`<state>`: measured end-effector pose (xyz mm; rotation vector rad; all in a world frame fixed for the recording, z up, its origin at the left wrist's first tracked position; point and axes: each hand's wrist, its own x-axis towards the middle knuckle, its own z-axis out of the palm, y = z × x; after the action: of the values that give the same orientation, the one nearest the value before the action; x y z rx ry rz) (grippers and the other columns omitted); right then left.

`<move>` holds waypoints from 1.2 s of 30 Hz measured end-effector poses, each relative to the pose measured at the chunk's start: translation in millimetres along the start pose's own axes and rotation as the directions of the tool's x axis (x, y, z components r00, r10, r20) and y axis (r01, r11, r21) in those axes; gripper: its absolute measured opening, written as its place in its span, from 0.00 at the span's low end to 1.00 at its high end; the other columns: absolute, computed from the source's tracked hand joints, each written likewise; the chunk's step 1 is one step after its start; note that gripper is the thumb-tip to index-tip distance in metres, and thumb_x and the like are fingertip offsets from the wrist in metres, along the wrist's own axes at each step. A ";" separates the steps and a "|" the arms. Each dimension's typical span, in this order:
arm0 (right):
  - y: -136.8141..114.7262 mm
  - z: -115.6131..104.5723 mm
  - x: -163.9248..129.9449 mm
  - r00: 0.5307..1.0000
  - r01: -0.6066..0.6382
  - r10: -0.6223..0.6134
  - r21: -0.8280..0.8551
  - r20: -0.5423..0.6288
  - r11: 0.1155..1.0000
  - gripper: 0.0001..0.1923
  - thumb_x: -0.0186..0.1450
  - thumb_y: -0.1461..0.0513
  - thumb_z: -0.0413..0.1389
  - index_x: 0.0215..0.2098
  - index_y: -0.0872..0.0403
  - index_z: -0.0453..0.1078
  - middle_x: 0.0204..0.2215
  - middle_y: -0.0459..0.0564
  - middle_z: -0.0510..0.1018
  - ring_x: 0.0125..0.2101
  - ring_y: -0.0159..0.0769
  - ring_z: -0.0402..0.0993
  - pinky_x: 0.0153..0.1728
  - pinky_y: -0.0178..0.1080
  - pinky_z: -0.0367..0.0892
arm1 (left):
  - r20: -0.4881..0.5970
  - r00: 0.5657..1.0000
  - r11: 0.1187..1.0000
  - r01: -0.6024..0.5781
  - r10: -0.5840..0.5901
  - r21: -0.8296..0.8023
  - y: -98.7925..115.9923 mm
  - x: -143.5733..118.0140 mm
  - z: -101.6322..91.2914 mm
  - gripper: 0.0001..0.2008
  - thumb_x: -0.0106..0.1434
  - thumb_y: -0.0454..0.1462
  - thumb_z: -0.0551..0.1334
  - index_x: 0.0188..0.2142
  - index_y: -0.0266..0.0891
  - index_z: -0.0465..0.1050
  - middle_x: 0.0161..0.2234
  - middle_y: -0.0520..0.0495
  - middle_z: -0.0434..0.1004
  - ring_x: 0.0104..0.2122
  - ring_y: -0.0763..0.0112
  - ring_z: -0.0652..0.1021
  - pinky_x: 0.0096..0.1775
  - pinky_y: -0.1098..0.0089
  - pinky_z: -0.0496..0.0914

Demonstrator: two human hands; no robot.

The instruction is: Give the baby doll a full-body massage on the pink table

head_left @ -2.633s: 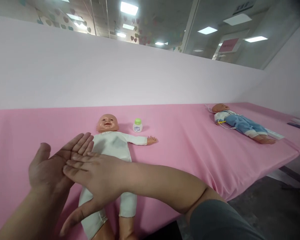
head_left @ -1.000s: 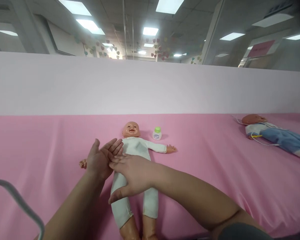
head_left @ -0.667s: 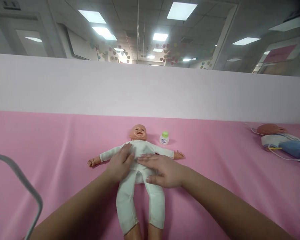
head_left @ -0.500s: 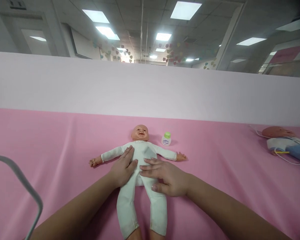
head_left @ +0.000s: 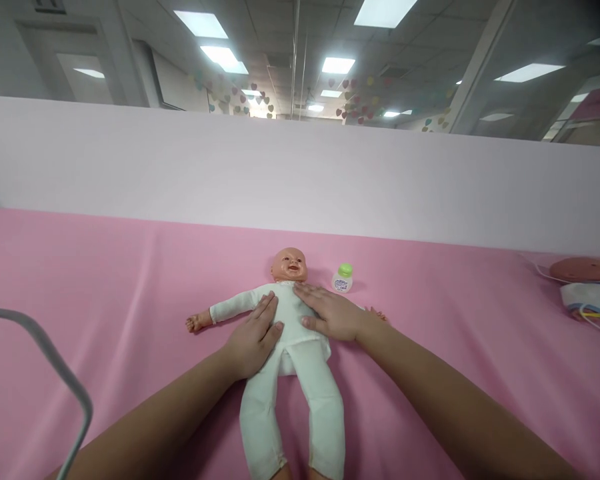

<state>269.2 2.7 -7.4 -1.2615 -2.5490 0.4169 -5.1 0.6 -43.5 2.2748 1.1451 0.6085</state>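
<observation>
A baby doll in a white suit lies on its back, head towards the far side. Its chest and belly are under my two hands. My left hand rests flat along the left side of the trunk, fingers stretched towards the shoulder. Across the upper chest on the right lies my right hand, fingers extended and thumb apart; it covers most of the doll's arm on that side. Neither hand grips anything. A small clear bottle with a green cap stands just right of the doll's head.
A pink sheet covers the surface, with a white low wall behind it. At the far right edge lies a second doll, partly cut off, with a white cord. A grey curved tube crosses the lower left.
My right hand has slid from the doll's lower belly up to its upper chest. My left hand stays on the trunk. The whole view has shifted slightly.
</observation>
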 end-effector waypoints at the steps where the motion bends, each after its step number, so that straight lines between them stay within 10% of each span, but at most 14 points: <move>1: 4.5 0.4 -1.8 0.999 -0.035 0.035 -0.006 -0.001 0.999 0.47 0.73 0.38 0.47 0.78 0.55 0.43 0.76 0.58 0.48 0.75 0.53 0.47 0.73 0.57 0.49 | 0.000 1.000 1.000 -0.001 0.001 -0.016 0.3 -0.1 -0.1 0.37 0.76 0.54 0.47 0.76 0.36 0.49 0.77 0.40 0.40 0.76 0.56 0.46 0.73 0.51 0.44; 8: 9.9 5.7 -18.1 0.993 -0.112 0.113 0.027 -0.020 0.993 0.50 0.71 0.36 0.48 0.78 0.54 0.40 0.76 0.57 0.48 0.74 0.55 0.49 0.71 0.57 0.53 | 0.038 0.992 0.993 -0.119 0.118 0.018 6.1 -6.6 -19.0 0.34 0.76 0.51 0.51 0.76 0.39 0.52 0.76 0.41 0.46 0.75 0.54 0.51 0.73 0.49 0.48; 15: 10.4 7.8 -14.6 0.993 -0.105 0.106 0.031 -0.042 0.994 0.51 0.71 0.36 0.49 0.78 0.57 0.42 0.76 0.59 0.49 0.73 0.55 0.52 0.70 0.56 0.55 | 0.233 0.819 0.850 -0.518 0.524 -0.092 31.7 -32.3 -44.2 0.25 0.77 0.42 0.50 0.71 0.48 0.65 0.68 0.45 0.67 0.68 0.54 0.68 0.70 0.50 0.58; 26: 13.7 10.0 -13.9 0.994 -0.081 0.087 0.096 -0.061 0.992 0.52 0.68 0.36 0.55 0.78 0.52 0.43 0.75 0.57 0.52 0.73 0.56 0.53 0.70 0.58 0.55 | 0.108 0.958 0.962 -0.270 0.264 0.041 7.6 48.8 -37.9 0.28 0.75 0.50 0.52 0.68 0.44 0.68 0.68 0.45 0.67 0.69 0.56 0.67 0.71 0.54 0.57; 36: 1.0 -8.3 -25.2 0.980 -0.196 0.191 0.110 0.047 0.975 0.55 0.66 0.35 0.56 0.78 0.50 0.42 0.75 0.58 0.53 0.71 0.62 0.56 0.68 0.62 0.58 | -0.063 0.991 0.982 -0.108 0.119 0.158 -29.9 52.6 -32.9 0.30 0.75 0.49 0.49 0.70 0.39 0.66 0.69 0.43 0.67 0.68 0.57 0.68 0.70 0.55 0.59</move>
<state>287.7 -15.9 -2.8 -1.4770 -2.4007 0.6217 -13.9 67.3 -28.6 2.4819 1.1372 0.6719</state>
